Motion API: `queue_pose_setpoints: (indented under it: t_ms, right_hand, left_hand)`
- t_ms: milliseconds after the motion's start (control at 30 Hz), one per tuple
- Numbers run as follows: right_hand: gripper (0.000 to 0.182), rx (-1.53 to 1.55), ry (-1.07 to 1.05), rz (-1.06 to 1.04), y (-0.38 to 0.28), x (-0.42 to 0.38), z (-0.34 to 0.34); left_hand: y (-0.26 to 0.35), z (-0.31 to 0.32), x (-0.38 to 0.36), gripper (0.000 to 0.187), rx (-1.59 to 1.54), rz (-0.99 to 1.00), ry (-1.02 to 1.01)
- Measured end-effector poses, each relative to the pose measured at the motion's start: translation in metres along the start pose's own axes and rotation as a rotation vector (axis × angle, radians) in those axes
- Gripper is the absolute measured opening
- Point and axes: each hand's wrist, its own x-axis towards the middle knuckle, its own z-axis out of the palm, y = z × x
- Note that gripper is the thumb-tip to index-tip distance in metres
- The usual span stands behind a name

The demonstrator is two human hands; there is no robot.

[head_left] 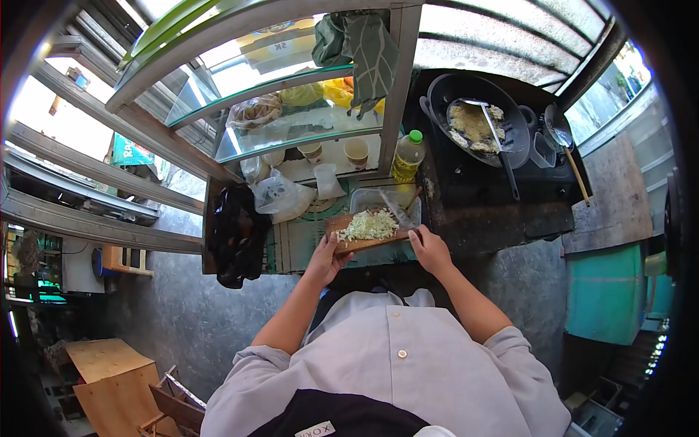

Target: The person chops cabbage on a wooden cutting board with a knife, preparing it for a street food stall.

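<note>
My left hand [325, 260] grips the left end of a wooden cutting board [364, 245], thumb on top and fingers underneath. Chopped pale-green vegetable [370, 224], probably cabbage, is heaped on the board. At the board's right end, my right hand [431, 250] is closed with the thumb up. A knife [397, 210] runs from that hand, its blade pointing away from me beside the heap; the handle is hidden in the grip. Just behind the board sits a clear plastic container [362, 198], partly covered by the board and blade.
Right of the counter, a wok [515, 146] of frying food with a spatula [499, 149] stands on a black stove [466, 204]. An oil bottle [408, 158] is at the stove's left. A black plastic bag [238, 233] hangs at left, near a glass-shelved cabinet [291, 142].
</note>
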Motion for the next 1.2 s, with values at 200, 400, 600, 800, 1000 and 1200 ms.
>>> queue_pose_setpoints:
  t_ms: [200,400,600,800,1000,1200]
  right_hand:
    - [0.019,-0.014,-0.049,-0.338,-0.022,0.001,-0.027]
    - [0.018,-0.423,-0.013,-0.500,-0.003,0.013,-0.038]
    - [0.020,-0.483,0.026,-0.474,0.029,0.030,-0.034]
    - [0.024,-0.470,-0.038,-0.413,0.032,0.040,-0.038]
    - [0.028,-0.340,-0.100,-0.360,-0.015,0.008,-0.046]
    - [0.032,-0.229,-0.035,-0.452,-0.051,-0.017,-0.035]
  left_hand:
    - [0.016,0.008,0.017,0.039,0.065,-0.065,-0.045]
    - [0.017,0.000,0.030,0.040,0.066,-0.105,-0.076]
    - [0.016,0.005,0.025,0.041,0.040,-0.116,-0.097]
    - [0.015,0.016,0.021,0.042,0.065,-0.109,-0.110]
    - [0.019,0.023,0.021,0.041,0.076,-0.136,-0.112]
    - [0.025,0.030,0.020,0.046,0.139,-0.093,-0.153]
